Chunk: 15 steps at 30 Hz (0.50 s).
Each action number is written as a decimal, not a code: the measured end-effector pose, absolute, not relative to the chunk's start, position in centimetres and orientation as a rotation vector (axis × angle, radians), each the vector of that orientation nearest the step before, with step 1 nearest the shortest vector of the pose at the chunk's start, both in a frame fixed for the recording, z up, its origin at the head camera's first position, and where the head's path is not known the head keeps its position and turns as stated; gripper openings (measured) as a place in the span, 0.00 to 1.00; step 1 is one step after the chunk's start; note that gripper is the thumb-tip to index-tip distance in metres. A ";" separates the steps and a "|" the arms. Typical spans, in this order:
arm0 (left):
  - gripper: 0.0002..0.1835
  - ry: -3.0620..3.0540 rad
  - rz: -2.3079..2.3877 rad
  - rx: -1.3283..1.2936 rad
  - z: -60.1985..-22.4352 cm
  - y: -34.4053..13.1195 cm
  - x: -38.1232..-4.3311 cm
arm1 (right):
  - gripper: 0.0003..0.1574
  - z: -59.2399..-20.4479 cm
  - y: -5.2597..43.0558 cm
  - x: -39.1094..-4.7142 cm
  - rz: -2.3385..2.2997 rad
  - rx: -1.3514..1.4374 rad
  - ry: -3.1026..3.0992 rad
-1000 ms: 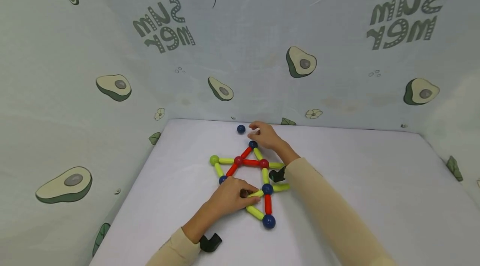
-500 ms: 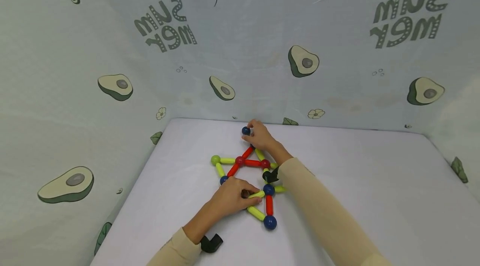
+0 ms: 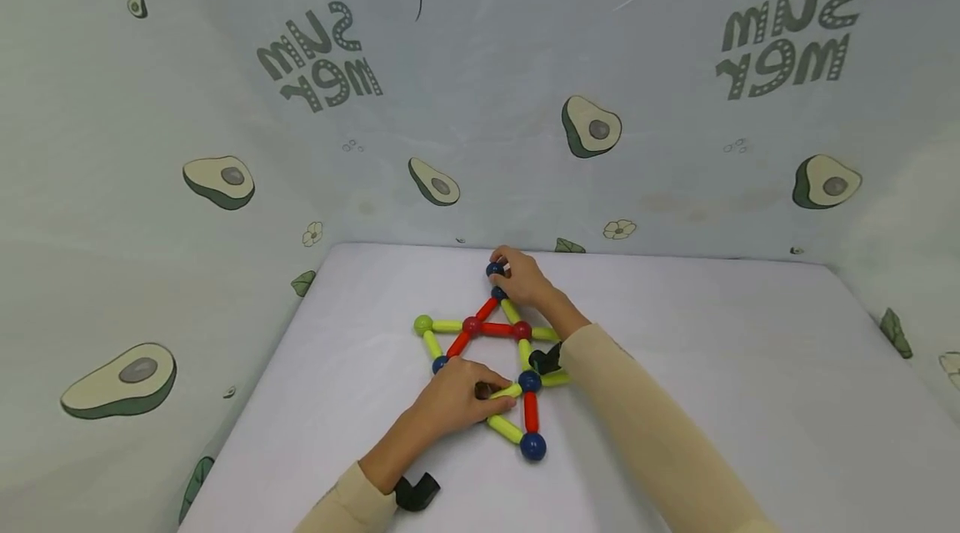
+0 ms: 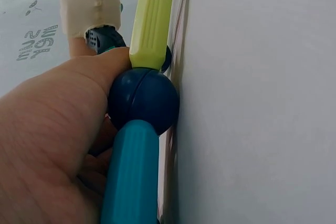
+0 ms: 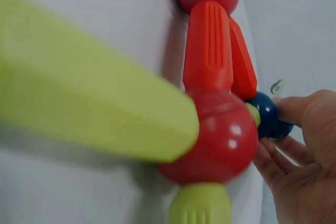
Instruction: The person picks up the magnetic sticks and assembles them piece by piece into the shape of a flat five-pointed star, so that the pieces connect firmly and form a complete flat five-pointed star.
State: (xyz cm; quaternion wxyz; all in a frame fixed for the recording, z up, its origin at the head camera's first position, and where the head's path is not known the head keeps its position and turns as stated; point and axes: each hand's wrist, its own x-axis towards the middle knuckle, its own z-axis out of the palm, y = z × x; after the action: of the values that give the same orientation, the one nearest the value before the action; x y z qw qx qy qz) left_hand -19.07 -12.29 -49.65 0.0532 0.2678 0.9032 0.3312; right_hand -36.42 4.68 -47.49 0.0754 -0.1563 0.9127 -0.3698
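Observation:
A flat frame of magnetic rods and balls lies on the white table, with yellow-green rods (image 3: 505,429), red rods (image 3: 531,412), red balls (image 3: 472,326) and dark blue balls (image 3: 529,381). My right hand (image 3: 523,279) pinches a dark blue ball (image 3: 495,269) at the far end, close beside the blue ball (image 3: 498,294) at the frame's tip. Whether the two touch is hard to tell. My left hand (image 3: 457,393) grips the near part of the frame at a yellow-green rod (image 4: 152,24) and a blue ball (image 4: 143,100). A teal rod (image 4: 131,174) joins that ball in the left wrist view.
A green ball (image 3: 423,324) forms the frame's left corner. Black wrist devices (image 3: 417,492) sit at both wrists. Behind the table (image 3: 712,366) hangs a pale cloth (image 3: 510,57) printed with avocados.
My right hand has moved to the loose dark blue ball, taken hold of it and drawn it toward the frame's far tip. My left hand keeps its place.

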 end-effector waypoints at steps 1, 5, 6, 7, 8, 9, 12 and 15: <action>0.15 2.742 1.011 0.810 -49.7 -12.3 -19.0 | 0.20 -47.5 4.9 -36.3 -1.112 -0.472 2.736; 0.15 2.735 1.021 0.801 -49.8 -12.4 -19.0 | 0.22 -47.2 6.4 -35.5 -1.104 -0.490 2.750; 0.15 2.735 1.021 0.795 -49.8 -12.4 -19.0 | 0.23 -47.1 6.9 -35.3 -1.100 -0.501 2.757; 0.15 2.736 1.019 0.793 -49.8 -12.3 -19.0 | 0.25 -47.0 7.5 -35.0 -1.097 -0.508 2.765; 0.15 2.736 1.019 0.792 -49.8 -12.3 -19.1 | 0.26 -46.9 8.1 -34.8 -1.094 -0.521 2.774; 0.15 2.735 1.017 0.792 -49.8 -12.3 -19.1 | 0.27 -46.8 8.7 -34.4 -1.092 -0.533 2.780; 0.15 2.734 1.013 0.790 -49.8 -12.2 -19.1 | 0.28 -46.6 10.6 -33.3 -1.105 -0.540 2.782; 0.15 2.732 1.008 0.786 -49.8 -12.2 -19.0 | 0.27 -46.5 12.5 -32.0 -1.130 -0.529 2.788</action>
State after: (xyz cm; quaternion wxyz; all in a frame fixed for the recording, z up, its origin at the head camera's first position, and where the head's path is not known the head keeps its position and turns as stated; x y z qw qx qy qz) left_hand -18.98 -12.19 -49.75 0.0627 0.2602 0.9040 0.3335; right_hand -31.97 12.55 -46.51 0.0436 -0.1731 0.9119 -0.3696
